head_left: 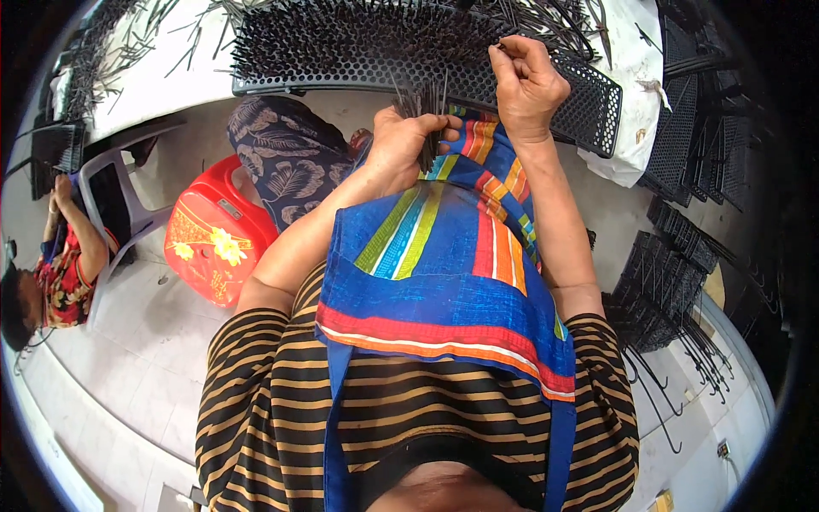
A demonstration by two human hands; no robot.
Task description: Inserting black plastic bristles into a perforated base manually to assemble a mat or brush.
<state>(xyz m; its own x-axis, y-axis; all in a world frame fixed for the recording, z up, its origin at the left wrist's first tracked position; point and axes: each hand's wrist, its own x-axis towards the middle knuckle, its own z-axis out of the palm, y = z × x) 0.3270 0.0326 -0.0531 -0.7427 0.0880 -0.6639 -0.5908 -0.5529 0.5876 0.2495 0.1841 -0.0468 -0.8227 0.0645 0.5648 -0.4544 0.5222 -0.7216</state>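
Because the left hand holds many thin dark rods above the apron, some may slip, and the right hand, pinching closely what I cannot tell, may bump the standing pieces in the perforated tray

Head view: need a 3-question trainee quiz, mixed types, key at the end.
1. Multiple choice: which hand grips the bundle of thin dark rods? A) left B) right C) both
2. True or false: the red stool is on the person's left.
3. Fill in: in the picture, the right hand overlaps the perforated black ____.

Key:
1. A, the left hand.
2. True.
3. Tray.
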